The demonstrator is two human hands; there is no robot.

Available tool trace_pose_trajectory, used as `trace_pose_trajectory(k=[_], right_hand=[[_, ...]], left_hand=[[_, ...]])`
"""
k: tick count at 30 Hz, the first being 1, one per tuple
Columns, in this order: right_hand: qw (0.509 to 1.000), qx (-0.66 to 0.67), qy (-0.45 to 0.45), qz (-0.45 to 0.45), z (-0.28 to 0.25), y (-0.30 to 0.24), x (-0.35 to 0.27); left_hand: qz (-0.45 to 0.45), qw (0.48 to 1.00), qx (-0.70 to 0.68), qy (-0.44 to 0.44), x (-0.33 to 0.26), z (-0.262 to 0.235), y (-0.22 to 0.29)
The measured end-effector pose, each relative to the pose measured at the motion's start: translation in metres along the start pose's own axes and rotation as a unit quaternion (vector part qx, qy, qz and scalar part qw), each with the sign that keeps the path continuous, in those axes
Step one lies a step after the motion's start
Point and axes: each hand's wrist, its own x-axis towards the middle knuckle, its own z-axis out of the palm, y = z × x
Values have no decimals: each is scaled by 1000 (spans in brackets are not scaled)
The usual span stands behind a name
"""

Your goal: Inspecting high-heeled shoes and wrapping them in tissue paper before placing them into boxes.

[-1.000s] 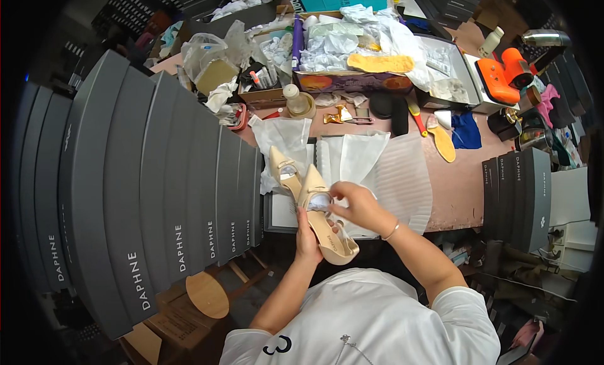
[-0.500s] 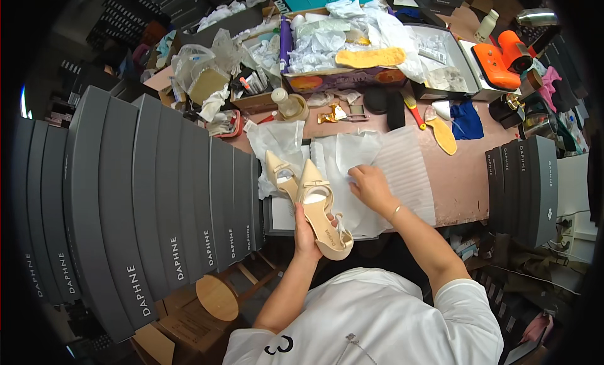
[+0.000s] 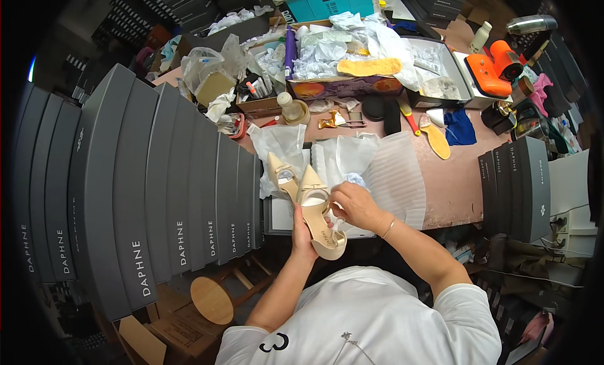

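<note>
My left hand (image 3: 304, 232) grips a beige pointed-toe shoe (image 3: 319, 218) from below, sole side toward me, with its toe pointing away. A second matching beige shoe (image 3: 281, 175) lies just left of it on white tissue paper (image 3: 343, 157). My right hand (image 3: 353, 204) is at the held shoe's right side, fingers curled around a small wad of white tissue that sits against the shoe's opening. A sheet of white foam wrap (image 3: 397, 182) lies under and to the right of my right hand.
A tall row of dark grey shoe boxes (image 3: 163, 182) stands on the left, and a shorter stack (image 3: 519, 186) on the right. Cluttered boxes of paper, a yellow insole (image 3: 370, 66), an orange tool (image 3: 494, 66) and a round wooden stool (image 3: 212, 299) surround the brown table (image 3: 453, 176).
My right hand went out to the tissue paper on the table, then came back to the held shoe with a wad of tissue. The shoe stays in my left hand.
</note>
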Motion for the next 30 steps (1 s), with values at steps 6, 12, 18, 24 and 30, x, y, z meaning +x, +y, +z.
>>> trace_pose_trajectory(k=[6, 12, 18, 24, 30], right_hand=[[990, -97, -83, -50, 25, -2, 18], [990, -106, -86, -37, 15, -1, 6], [996, -37, -39, 72, 20, 0, 9], [994, 57, 33, 84, 2, 2, 21], [996, -89, 4, 30, 24, 5, 16]], left_hand=[[-11, 999, -29, 32, -17, 22, -6], [-21, 998, -48, -21, -5, 7, -13], [0, 1000, -3, 30, 3, 8, -8], [32, 999, 26, 28, 17, -5, 11], [39, 999, -20, 20, 5, 23, -2]])
